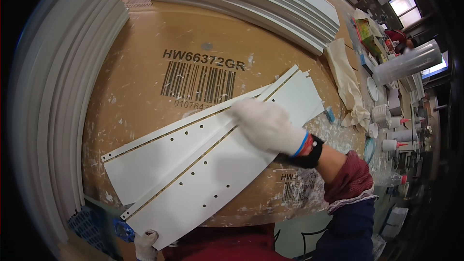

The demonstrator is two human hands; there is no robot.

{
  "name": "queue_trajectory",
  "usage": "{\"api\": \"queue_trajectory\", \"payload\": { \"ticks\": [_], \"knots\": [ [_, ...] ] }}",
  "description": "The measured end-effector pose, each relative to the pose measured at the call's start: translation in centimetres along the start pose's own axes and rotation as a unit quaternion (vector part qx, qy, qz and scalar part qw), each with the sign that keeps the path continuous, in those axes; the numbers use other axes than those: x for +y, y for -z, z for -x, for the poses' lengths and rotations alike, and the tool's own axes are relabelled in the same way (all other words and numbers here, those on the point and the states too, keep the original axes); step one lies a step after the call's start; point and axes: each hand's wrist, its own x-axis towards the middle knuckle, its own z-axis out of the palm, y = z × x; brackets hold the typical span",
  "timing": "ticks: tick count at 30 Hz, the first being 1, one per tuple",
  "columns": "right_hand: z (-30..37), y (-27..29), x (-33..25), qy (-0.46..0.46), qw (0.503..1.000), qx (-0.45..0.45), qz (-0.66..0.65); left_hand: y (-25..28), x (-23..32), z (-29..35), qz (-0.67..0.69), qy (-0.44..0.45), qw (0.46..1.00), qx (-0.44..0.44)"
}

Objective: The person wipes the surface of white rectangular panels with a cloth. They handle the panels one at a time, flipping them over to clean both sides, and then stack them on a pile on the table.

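Two long white panels (164, 217) (140, 176) lie overlapping at a slant on the cardboard-covered table. Each has a narrow brownish groove along one long edge and several small dark holes. My left hand (146, 245), in a white glove, pinches the near left corner of the front panel. Over the middle of the panels is my right hand (268, 123), also white-gloved and slightly blurred. Its fingers are curled closed near the front panel's groove; whatever they may hold is hidden. A black band circles the right wrist.
Stacks of white boards stand at the left (63, 92) and far side (251, 0). The cardboard (135, 67) is flecked with white. At right are a crumpled cream cloth (345, 82), a clear plastic cylinder (408, 63), white bottles with red tips (390, 145) and a small blue piece (329, 114).
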Motion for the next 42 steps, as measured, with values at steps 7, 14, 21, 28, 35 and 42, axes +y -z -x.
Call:
{"api": "queue_trajectory", "payload": {
  "ticks": [7,14,21,28,35,42],
  "knots": [
    [6.6,8.2,18.0,-0.348,0.903,0.132,0.217,0.7,-1.2,-1.0,-0.093,-0.079,0.992,0.02],
    [8.8,5.8,12.1,-0.261,0.939,0.147,0.17,-2.4,2.4,0.9,0.047,0.069,0.996,0.029],
    [9.9,2.2,4.8,-0.187,0.966,0.095,0.15,-4.8,3.9,0.4,0.004,0.084,0.992,-0.097],
    [7.2,-4.7,-16.2,0.056,0.991,0.029,0.116,-7.1,2.8,-0.7,0.333,0.02,0.933,-0.133],
    [6.3,-8.4,-23.4,0.186,0.97,-0.104,-0.115,-5.3,1.5,-1.3,0.284,-0.059,0.933,-0.214],
    [1.1,-2.8,-8.7,-0.188,0.968,0.03,0.164,-4.2,0.1,-0.7,0.322,-0.033,0.87,-0.372]
  ]
}}
